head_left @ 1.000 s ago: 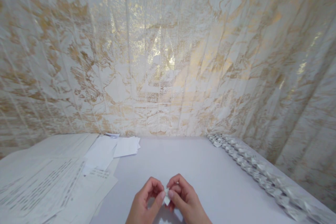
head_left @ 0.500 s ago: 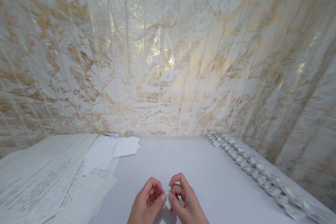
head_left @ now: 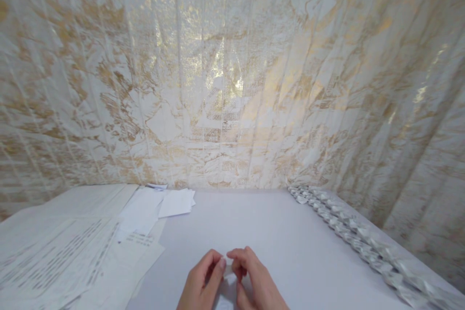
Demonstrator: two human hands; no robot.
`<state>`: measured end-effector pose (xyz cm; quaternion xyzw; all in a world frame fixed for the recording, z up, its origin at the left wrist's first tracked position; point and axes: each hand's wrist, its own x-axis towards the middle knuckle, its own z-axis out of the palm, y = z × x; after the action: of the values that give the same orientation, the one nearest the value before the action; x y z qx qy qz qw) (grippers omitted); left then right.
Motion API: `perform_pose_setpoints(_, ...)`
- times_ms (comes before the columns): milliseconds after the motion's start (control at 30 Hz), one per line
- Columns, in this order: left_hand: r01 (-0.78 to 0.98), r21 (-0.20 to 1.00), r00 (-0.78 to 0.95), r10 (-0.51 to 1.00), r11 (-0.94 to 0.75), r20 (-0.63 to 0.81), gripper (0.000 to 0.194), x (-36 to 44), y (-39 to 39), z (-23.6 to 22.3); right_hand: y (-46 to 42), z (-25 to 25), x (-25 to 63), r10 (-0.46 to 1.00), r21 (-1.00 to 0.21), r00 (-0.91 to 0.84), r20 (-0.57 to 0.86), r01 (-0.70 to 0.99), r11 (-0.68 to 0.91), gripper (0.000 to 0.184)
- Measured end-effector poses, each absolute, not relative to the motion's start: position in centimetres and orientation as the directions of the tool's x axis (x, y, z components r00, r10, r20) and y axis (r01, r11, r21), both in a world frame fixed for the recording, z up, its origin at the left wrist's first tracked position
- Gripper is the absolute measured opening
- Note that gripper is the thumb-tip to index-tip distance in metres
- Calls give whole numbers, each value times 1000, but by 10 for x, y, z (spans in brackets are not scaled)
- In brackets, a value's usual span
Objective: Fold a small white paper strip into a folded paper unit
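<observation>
The left hand (head_left: 200, 282) has its thumb and forefinger closed in a pinch on the small white piece (head_left: 228, 269), while the right hand (head_left: 257, 278) is half curled with thumb apart from forefinger — whether it also grips, I cannot tell. The piece, between both hands and near the front of the table (head_left: 254, 223), looks like folded paper, so I judge it light, stiff at folds, easily crushed, best taken by its edges. Farther out, the papers (head_left: 83, 247) and the folded strips (head_left: 358, 240) lie well apart from the hands, one at each side — this leaves wide room between them.
</observation>
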<state>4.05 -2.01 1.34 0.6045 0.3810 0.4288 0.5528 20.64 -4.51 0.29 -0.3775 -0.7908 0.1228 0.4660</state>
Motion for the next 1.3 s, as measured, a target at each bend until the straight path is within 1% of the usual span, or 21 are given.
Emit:
perform_pose_setpoints(67, -31, 998, 359, 931, -55, 62, 53, 39, -18, 18, -44, 12, 207, 716, -583, -258, 649, 436, 686, 55)
perform_pose_setpoints(133, -54, 998, 413, 910, -22, 43, 55, 38, -17, 22, -42, 20, 207, 748, -644, -229, 623, 392, 657, 45)
perform_pose_setpoints(200, -59, 998, 451, 892, -7, 33, 56, 38, -15, 25, -41, 24, 207, 804, -733, -222, 551, 331, 594, 37)
perform_pose_setpoints(267, -57, 998, 478, 878, 1, 26, 57, 38, -14, 26, -41, 24, 208, 865, -820, -219, 451, 283, 498, 25)
perform_pose_setpoints(333, -56, 998, 503, 864, 13, 17, 56, 37, -13, 26, -42, 20, 209, 902, -863, -216, 373, 276, 423, 15)
perform_pose_setpoints(367, -56, 998, 511, 860, 19, 13, 55, 37, -12, 25, -42, 19, 209, 908, -865, -212, 362, 287, 412, 13)
perform_pose_setpoints(433, -61, 998, 510, 860, 26, 8, 57, 37, -10, 23, -43, 16, 210, 896, -833, -208, 393, 333, 443, 16)
perform_pose_setpoints(567, -70, 997, 496, 868, 36, 3, 62, 38, -5, 18, -42, 13, 212, 842, -728, -226, 490, 426, 537, 21)
perform_pose_setpoints(700, -84, 995, 488, 873, 49, -2, 62, 38, -3, 15, -41, 14, 213, 827, -686, -245, 506, 466, 558, 19)
perform_pose_setpoints(767, -83, 995, 485, 875, 63, -14, 62, 37, -3, 13, -41, 14, 213, 833, -701, -255, 491, 452, 552, 17)
perform_pose_setpoints(867, -74, 994, 492, 869, 86, -39, 59, 35, -2, 12, -40, 16, 213, 868, -777, -239, 436, 387, 497, 9)
perform_pose_setpoints(900, -73, 993, 495, 868, 89, -42, 58, 35, -2, 13, -40, 16, 213, 886, -809, -224, 405, 363, 462, 9)
perform_pose_setpoints(1000, -72, 994, 502, 864, 86, -38, 56, 34, -2, 15, -40, 18, 211, 929, -882, -186, 318, 302, 363, 17)
perform_pose_setpoints(1200, -79, 994, 526, 850, 71, -18, 59, 36, -5, 17, -40, 21, 208, 942, -925, -161, 294, 198, 323, 18)
perform_pose_setpoints(1300, -75, 996, 536, 844, 57, -8, 59, 37, -7, 20, -40, 22, 208, 949, -936, -154, 276, 182, 302, 18)
